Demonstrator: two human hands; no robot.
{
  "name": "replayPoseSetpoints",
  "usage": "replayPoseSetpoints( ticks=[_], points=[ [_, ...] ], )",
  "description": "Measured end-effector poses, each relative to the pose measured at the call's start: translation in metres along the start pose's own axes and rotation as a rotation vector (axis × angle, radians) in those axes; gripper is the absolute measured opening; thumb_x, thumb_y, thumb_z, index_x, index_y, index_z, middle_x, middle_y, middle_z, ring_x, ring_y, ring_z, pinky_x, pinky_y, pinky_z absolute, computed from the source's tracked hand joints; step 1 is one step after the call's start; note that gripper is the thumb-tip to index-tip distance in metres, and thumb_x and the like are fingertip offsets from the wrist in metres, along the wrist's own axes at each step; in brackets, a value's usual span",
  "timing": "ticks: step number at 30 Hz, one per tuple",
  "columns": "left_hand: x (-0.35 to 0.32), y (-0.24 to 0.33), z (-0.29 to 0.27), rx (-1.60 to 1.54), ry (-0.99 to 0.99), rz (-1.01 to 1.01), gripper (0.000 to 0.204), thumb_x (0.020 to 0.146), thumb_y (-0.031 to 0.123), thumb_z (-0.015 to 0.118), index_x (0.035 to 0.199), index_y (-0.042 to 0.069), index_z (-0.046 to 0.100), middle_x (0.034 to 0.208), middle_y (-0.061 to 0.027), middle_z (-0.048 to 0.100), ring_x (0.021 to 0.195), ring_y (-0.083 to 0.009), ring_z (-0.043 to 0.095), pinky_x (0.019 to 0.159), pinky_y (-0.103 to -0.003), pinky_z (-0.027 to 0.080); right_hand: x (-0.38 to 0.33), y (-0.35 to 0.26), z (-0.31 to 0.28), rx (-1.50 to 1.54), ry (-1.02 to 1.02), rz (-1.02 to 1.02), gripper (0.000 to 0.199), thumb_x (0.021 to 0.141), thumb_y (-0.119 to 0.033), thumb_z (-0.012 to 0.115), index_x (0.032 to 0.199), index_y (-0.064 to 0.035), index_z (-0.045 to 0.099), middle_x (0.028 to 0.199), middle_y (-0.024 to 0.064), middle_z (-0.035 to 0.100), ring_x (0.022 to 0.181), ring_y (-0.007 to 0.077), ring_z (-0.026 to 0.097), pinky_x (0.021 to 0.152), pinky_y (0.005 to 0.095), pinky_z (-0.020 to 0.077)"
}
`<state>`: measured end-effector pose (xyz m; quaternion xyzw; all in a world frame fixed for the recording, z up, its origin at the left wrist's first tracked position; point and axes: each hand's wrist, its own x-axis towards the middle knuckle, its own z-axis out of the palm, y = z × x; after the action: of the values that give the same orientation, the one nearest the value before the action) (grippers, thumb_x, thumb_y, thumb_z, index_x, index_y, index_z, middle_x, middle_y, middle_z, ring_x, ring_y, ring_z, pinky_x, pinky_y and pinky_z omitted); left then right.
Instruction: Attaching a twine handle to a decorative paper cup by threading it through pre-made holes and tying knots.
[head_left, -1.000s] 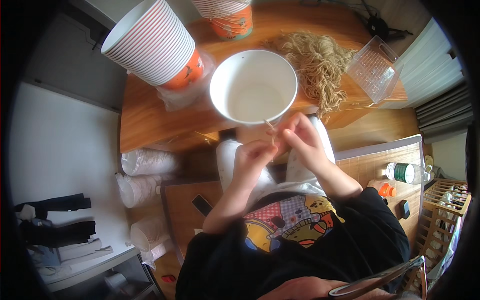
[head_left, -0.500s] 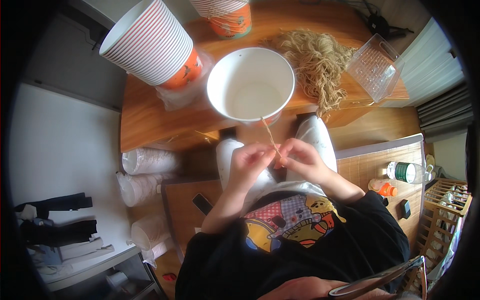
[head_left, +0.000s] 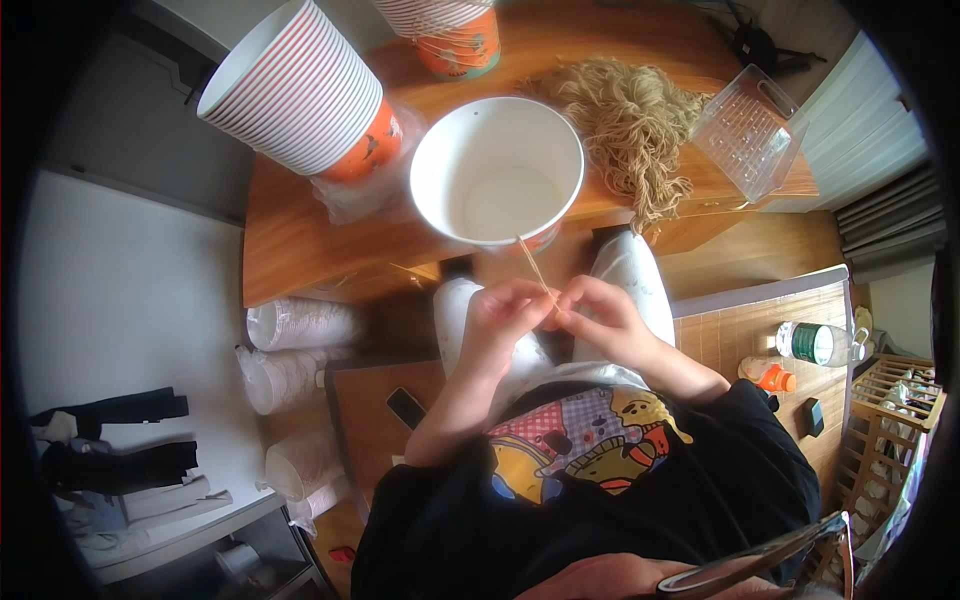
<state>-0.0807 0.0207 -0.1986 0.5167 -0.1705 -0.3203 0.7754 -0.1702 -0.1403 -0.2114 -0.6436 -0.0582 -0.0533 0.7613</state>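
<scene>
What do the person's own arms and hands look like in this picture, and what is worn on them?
Both forearms are bare, coming out of the short sleeves of a black T-shirt with a colourful cartoon print on the chest. The left hand and right hand wear no gloves; no rings, watch or bracelets are visible.

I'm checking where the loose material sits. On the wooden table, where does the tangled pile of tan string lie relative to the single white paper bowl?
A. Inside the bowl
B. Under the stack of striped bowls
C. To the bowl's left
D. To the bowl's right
D: the tangled pile of tan string lies on the wooden table right of the white paper bowl, beside a clear plastic box.
</scene>
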Motion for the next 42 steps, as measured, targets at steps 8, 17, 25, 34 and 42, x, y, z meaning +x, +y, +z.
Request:
replayPoseSetpoints(
  ticks=[8,17,25,34,42],
  points=[
    [0.0,0.001,-0.005,-0.077,-0.04,-0.045,0.009,0.087,0.004,0.067,0.095,-0.001,0.069,0.084,-0.0083,0.07,0.073,-0.0128,0.064,0.07,-0.024,0.052,0.0,0.001,0.0,0.019,0.011,0.002,0.013,0.096,-0.011,0.059,0.099,0.0009,0.057,0.092,0.0064,0.067,0.089,0.0117,0.062,0.079,0.0269,0.0499],
    [-0.001,0.0,0.0,-0.051,0.012,-0.019,0.008,0.084,0.008,0.07,0.091,0.004,0.07,0.075,0.0027,0.064,0.056,0.0,0.042,0.049,-0.017,0.028,-0.001,0.003,-0.001,-0.017,-0.002,-0.023,0.013,0.096,-0.012,0.06,0.097,0.0008,0.057,0.091,0.007,0.067,0.087,0.0115,0.063,0.078,0.0264,0.05],
    [-0.002,-0.002,-0.007,-0.056,-0.063,-0.012,0.009,0.085,0.002,0.068,0.094,0.0,0.069,0.083,-0.0076,0.07,0.073,-0.0126,0.065,0.071,-0.024,0.052,-0.001,0.003,0.001,0.004,0.022,-0.032,0.015,0.097,-0.014,0.06,0.098,0.0008,0.057,0.09,0.0061,0.067,0.087,0.0111,0.063,0.077,0.0261,0.0502],
    [0.001,-0.004,-0.004,-0.106,-0.013,-0.08,0.009,0.086,0.007,0.069,0.093,0.002,0.069,0.077,-0.0008,0.064,0.065,-0.0062,0.052,0.059,-0.02,0.039,-0.002,0.006,-0.002,-0.04,0.012,-0.036,0.011,0.094,-0.01,0.062,0.095,0.0001,0.06,0.088,0.0058,0.067,0.083,0.0111,0.063,0.074,0.0259,0.0495],
    [0.01,-0.006,-0.001,-0.276,0.014,-0.168,0.011,0.087,0.015,0.067,0.094,0.006,0.07,0.061,0.0085,0.043,0.054,-0.0022,0.034,0.046,-0.019,0.025,0.003,-0.003,-0.003,-0.316,-0.078,-0.315,0.004,0.085,-0.008,0.068,0.086,-0.0046,0.066,0.081,0.0045,0.065,0.078,0.0209,0.059,0.073,0.0336,0.0432]
  ],
)
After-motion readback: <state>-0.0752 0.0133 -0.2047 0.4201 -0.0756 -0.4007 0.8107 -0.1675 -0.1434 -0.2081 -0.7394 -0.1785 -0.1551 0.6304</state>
